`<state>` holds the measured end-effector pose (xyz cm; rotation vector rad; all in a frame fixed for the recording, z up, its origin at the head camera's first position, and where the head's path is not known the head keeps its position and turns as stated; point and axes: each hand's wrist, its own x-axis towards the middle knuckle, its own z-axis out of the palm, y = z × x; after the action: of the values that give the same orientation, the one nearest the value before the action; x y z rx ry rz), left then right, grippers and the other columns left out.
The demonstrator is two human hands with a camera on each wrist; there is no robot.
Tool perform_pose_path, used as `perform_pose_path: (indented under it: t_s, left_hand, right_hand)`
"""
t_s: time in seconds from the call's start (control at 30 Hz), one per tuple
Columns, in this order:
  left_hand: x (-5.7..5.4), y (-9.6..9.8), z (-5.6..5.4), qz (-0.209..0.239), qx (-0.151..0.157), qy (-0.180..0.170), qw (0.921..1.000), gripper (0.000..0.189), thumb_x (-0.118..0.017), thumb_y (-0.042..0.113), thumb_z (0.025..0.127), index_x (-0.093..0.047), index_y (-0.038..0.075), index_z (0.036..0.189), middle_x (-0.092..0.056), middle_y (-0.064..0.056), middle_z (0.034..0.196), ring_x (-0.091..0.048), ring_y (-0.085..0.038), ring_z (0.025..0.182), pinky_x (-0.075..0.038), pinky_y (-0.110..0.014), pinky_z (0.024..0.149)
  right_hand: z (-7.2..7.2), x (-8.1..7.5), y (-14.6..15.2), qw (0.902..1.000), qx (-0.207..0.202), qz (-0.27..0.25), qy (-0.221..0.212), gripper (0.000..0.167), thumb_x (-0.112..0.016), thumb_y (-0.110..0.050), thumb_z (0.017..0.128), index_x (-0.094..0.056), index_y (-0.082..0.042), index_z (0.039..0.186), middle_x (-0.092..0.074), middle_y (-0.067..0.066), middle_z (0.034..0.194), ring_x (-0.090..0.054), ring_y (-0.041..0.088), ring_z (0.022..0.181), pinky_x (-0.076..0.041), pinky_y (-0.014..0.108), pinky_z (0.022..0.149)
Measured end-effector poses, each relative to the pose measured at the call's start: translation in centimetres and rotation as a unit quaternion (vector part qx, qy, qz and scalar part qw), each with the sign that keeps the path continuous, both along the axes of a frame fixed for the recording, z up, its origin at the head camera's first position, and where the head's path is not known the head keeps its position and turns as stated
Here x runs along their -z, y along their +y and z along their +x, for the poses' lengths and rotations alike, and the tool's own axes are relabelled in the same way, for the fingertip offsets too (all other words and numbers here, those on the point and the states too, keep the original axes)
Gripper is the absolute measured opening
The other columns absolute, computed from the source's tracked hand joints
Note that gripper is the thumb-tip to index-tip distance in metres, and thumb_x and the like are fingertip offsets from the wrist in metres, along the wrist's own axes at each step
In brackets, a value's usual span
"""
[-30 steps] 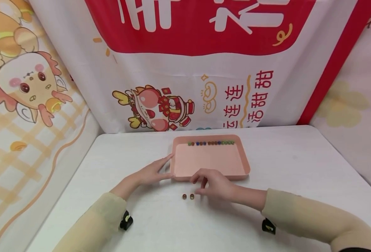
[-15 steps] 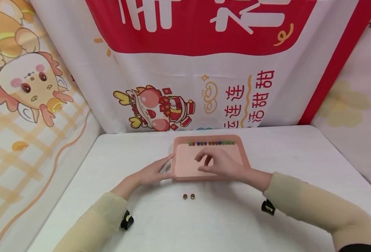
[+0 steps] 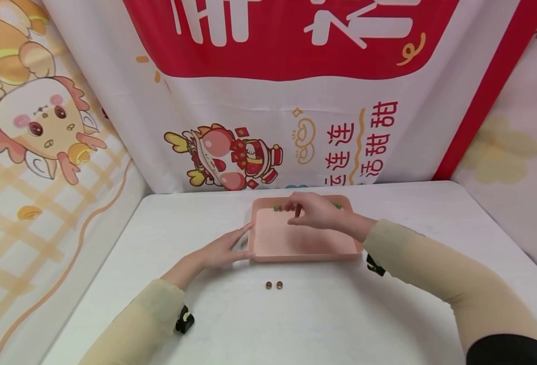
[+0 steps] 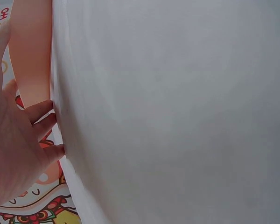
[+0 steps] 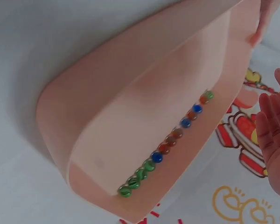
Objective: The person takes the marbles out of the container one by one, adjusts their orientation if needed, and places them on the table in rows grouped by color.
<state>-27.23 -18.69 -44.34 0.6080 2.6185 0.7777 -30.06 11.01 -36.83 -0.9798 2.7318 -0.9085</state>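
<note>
A shallow pink tray [image 3: 273,238] stands on the white table. Along its far wall runs a row of several glass marbles; the right wrist view shows green marbles [image 5: 141,173], a blue marble [image 5: 157,157] and reddish ones [image 5: 164,149]. My left hand [image 3: 220,250] rests against the tray's left end, thumb and fingers spread. Over the far part of the tray is my right hand [image 3: 316,210], hiding most of the row in the head view. Its fingers are loosely bent, the thumb stands apart, and no marble shows between them.
Two brownish marbles, a left one [image 3: 268,285] and a right one [image 3: 279,285], lie on the table [image 3: 250,324] in front of the tray. A printed cloth [image 3: 250,101] hangs behind the table, and patterned sheets flank both sides.
My right hand has moved away from the two table marbles, over the tray's front wall and on to the far row. The left hand and the tray stay put.
</note>
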Motion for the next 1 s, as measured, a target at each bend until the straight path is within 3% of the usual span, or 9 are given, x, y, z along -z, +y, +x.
perform_pose_path:
  t_s: [0.2,0.5,0.67,0.8,1.0]
  left_hand:
    - [0.0,-0.1,0.1,-0.003,-0.008,-0.006,1.0,0.089,-0.062,0.061,0.086,-0.013,0.036,0.156,-0.02,-0.004,0.16,-0.018,-0.028,0.145,-0.019,-0.053,0.114]
    - [-0.1,0.0,0.1,0.003,-0.011,-0.012,0.9999,0.087,-0.063,0.059,0.087,-0.013,0.037,0.156,-0.021,-0.006,0.16,-0.017,-0.03,0.145,-0.018,-0.054,0.114]
    - [0.0,0.0,0.1,0.003,-0.016,-0.017,0.9997,0.088,-0.063,0.059,0.086,-0.013,0.039,0.156,-0.02,-0.004,0.16,-0.017,-0.029,0.145,-0.018,-0.054,0.114]
    - [0.0,-0.1,0.1,0.003,-0.016,-0.016,0.9997,0.088,-0.063,0.06,0.086,-0.012,0.039,0.156,-0.021,-0.004,0.16,-0.018,-0.029,0.145,-0.019,-0.055,0.114]
    - [0.0,-0.1,0.2,0.003,-0.006,-0.004,1.0,0.088,-0.063,0.059,0.087,-0.014,0.037,0.156,-0.022,-0.005,0.159,-0.019,-0.029,0.145,-0.018,-0.052,0.115]
  right_hand:
    - [-1.8,1.4,-0.5,0.999,0.028,0.025,-0.027,0.033,-0.077,-0.02,0.086,-0.065,-0.015,0.116,-0.062,-0.002,0.105,-0.059,0.02,0.096,-0.052,0.03,0.078]
    - [-3.9,3.6,-1.2,0.997,0.046,0.032,-0.053,0.049,-0.074,-0.025,0.089,-0.057,-0.011,0.133,-0.061,0.011,0.119,-0.055,0.026,0.102,-0.049,0.036,0.082]
    - [-4.5,4.6,-1.8,0.9947,0.049,0.025,-0.086,0.049,-0.071,-0.024,0.091,-0.055,-0.01,0.135,-0.058,0.009,0.125,-0.053,0.024,0.109,-0.046,0.038,0.095]
    - [-4.9,5.2,-2.3,0.9957,0.035,0.049,-0.07,0.05,-0.07,-0.023,0.091,-0.054,-0.009,0.137,-0.058,0.009,0.126,-0.052,0.025,0.114,-0.042,0.039,0.102]
    - [-5.7,5.9,-2.8,0.992,0.055,0.103,-0.047,0.049,-0.072,-0.026,0.09,-0.057,-0.016,0.135,-0.059,0.002,0.122,-0.049,0.018,0.106,-0.041,0.036,0.101]
